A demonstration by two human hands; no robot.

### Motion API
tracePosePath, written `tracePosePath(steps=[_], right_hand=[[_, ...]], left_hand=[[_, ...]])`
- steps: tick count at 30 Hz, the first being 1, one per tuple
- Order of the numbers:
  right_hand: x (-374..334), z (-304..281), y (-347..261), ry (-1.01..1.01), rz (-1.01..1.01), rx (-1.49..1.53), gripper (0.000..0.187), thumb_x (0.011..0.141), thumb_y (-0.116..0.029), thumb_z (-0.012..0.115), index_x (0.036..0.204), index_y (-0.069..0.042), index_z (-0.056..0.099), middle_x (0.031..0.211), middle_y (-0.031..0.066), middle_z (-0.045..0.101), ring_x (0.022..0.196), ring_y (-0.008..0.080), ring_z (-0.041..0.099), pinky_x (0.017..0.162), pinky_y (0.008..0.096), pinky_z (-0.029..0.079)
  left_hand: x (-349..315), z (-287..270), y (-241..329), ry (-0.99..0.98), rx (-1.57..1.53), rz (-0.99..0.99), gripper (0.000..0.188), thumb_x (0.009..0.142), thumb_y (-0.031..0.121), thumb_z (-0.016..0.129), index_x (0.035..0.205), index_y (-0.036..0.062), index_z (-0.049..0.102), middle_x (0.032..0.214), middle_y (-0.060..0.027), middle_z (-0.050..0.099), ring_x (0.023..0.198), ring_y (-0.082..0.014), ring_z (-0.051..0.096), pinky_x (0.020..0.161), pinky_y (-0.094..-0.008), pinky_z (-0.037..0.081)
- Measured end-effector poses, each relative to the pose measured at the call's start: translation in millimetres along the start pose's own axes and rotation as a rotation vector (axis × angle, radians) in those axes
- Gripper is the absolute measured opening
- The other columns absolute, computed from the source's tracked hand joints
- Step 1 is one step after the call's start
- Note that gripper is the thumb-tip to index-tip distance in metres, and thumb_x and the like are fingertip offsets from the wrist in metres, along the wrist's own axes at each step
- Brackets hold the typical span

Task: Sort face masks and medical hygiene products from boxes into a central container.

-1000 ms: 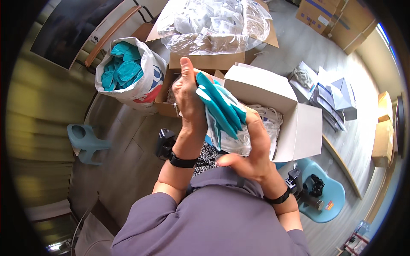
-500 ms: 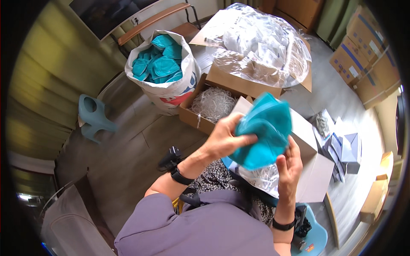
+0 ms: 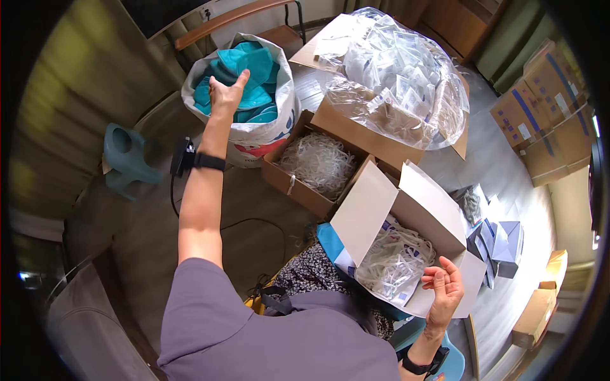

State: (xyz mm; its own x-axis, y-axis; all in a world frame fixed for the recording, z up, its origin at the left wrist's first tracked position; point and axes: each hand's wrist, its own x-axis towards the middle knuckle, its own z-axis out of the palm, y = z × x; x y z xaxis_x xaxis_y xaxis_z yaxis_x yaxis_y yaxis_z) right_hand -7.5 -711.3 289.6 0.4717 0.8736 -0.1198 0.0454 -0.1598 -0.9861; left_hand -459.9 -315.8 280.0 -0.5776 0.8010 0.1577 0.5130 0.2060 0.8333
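Observation:
My left hand [image 3: 227, 96] reaches out over a tall white woven bag [image 3: 289, 105] at the upper left. Its thumb stands apart from the fingers, and nothing shows gripped in it. Teal face masks [image 3: 257, 66] heap up inside the bag, one of them lying just beyond my thumb. My right hand [image 3: 443, 286], empty with loosely bent fingers apart, hovers by the right flap of an open white-flapped carton [image 3: 427, 216] in front of me. White stringy strips [image 3: 397, 257] and some printed plastic lie in that carton.
A brown carton [image 3: 305, 198] holding more pale strips [image 3: 318, 162] stands between bag and near carton. Behind it, a large carton carries clear plastic full of small white packets [image 3: 400, 70]. A pale blue stool [image 3: 127, 159] is at left; stacked boxes [image 3: 540, 105] stand far right.
My hands have parted. The teal mask they both held is gone from them; my left hand has swung left to the bag, while my right has lowered beside the near carton.

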Motion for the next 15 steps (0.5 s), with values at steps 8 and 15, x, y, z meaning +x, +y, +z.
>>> tracePosePath(steps=[8, 15], right_hand=[[27, -21, -12, -0.185, 0.021, -0.346, 0.025, 0.095, -0.007, 0.064, 0.118, 0.002, 0.062, 0.093, 0.0088, 0.071, 0.082, 0.014, 0.068, 0.073, 0.0262, 0.055], [67, -32, 13, -0.469, -0.179, -0.927, 0.084, 0.073, -0.026, 0.085, 0.141, -0.001, 0.043, 0.127, 0.0241, 0.058, 0.117, 0.0346, 0.059, 0.098, 0.0422, 0.049]], left_hand=[[-130, 24, 71, -0.621, -0.135, 0.791, 0.036, 0.094, 0.02, 0.07, 0.124, 0.0016, 0.065, 0.118, -0.009, 0.069, 0.102, -0.0138, 0.066, 0.09, -0.0264, 0.052], [-282, 34, 181, -1.141, -0.039, 1.205, 0.033, 0.089, 0.025, 0.072, 0.113, 0.0029, 0.069, 0.106, -0.0174, 0.071, 0.098, -0.028, 0.07, 0.087, -0.0384, 0.054]])
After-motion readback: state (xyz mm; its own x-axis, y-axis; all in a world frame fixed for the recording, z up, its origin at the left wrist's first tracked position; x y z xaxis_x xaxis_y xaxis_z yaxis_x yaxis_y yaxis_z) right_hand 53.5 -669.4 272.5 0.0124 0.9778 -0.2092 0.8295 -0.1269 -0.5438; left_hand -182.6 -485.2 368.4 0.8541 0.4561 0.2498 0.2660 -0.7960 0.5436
